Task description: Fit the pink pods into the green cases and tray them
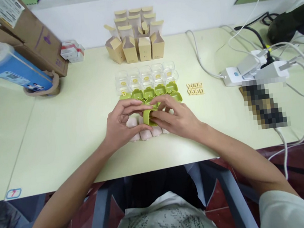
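Observation:
Between my two hands, tilted on its side, is a small green plastic cup (pixel 147 117). My left hand (pixel 122 121) grips its left wall between fingers and thumb. The fingers of my right hand (pixel 176 115) reach into its opening; whether they pinch something inside is hidden. Beneath my hands lie rows of pale pink rounded pieces (pixel 145 134), partly covered. Just beyond are more green cups (pixel 149 92) in rows, and behind them clear plastic covers (pixel 146 77) with yellow marks. Small cream-coloured pieces (pixel 195 89) lie in two short rows to the right.
Open small cardboard boxes (pixel 144 49) stand by the wall. On the left are a blue cup (pixel 23 70) with a lid and a large carton (pixel 36 39). A power strip (pixel 232 76) with white cables and a pixelated object (pixel 264 104) occupy the right side.

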### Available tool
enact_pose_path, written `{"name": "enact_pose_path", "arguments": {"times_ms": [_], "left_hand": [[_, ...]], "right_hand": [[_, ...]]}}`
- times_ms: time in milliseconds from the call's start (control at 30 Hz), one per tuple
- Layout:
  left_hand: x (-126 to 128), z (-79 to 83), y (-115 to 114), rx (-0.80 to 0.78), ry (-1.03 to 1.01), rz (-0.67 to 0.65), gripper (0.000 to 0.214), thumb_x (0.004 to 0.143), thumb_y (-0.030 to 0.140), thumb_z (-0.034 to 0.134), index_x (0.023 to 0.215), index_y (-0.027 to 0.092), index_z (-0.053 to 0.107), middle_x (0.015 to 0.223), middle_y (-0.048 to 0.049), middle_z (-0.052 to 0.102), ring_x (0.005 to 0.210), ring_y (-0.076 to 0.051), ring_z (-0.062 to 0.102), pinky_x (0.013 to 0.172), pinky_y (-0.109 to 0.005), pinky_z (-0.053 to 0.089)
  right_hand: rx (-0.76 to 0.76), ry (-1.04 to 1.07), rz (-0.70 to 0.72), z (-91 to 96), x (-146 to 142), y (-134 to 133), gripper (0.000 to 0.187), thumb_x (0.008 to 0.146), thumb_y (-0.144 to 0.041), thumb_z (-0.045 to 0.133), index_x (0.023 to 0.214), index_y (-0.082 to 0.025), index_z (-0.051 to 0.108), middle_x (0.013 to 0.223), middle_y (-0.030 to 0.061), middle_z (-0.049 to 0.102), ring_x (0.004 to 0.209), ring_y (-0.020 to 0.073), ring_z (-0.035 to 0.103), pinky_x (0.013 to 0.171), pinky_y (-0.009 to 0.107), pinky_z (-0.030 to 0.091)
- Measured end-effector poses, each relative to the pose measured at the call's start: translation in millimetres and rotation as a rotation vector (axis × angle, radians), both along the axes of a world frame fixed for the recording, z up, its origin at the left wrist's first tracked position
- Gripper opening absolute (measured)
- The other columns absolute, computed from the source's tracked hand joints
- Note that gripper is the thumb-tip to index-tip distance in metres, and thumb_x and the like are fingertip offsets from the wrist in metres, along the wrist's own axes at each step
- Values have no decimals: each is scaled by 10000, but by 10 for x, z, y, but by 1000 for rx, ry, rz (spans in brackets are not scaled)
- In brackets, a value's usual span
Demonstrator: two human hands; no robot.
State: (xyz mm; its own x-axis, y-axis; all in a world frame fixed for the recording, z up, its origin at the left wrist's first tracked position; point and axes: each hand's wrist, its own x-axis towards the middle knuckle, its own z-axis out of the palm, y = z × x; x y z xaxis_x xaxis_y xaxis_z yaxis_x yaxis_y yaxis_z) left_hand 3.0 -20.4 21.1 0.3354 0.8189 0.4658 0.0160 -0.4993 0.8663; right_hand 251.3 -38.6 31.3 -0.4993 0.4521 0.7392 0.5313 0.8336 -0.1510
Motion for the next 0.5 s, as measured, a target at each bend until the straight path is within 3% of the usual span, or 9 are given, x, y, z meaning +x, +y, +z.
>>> {"name": "enact_pose_path", "arguments": {"times_ms": [167,333,433,500], "left_hand": [[11,-18,-37,-19,43,11,840,660,556,1136,1310,250,702,1194,-95,900,1208,-296,888,1050,-373,739],[13,-14,-77,56,69,1,830,693,524,1126,1358,261,705,1238,-88,893,1218,-291,886,1056,-388,740],[17,-44,-68,135,130,53,845,677,600,1110,1348,263,724,1203,-75,891,1159,-287,895,1010,-387,739],[40,-72,-49,202,123,75,855,651,638,1107,1327,264,742,1168,-72,889,1067,-269,897,915,-366,733]], "right_hand": [[-40,-37,-88,14,-15,-23,118,1134,-130,665,1063,-188,739,1298,111,796,892,137,745,529,255,471],[-169,-39,-121,24,-19,-51,156,1139,-150,607,1237,-207,715,1306,80,809,856,131,710,489,257,378],[-208,-14,-110,25,-16,-46,213,1120,-121,591,1258,-216,722,1281,68,808,840,136,682,486,263,377],[-155,34,-66,15,-6,-25,167,1108,-122,630,1137,-228,756,1245,67,800,897,160,694,537,269,449]]}}
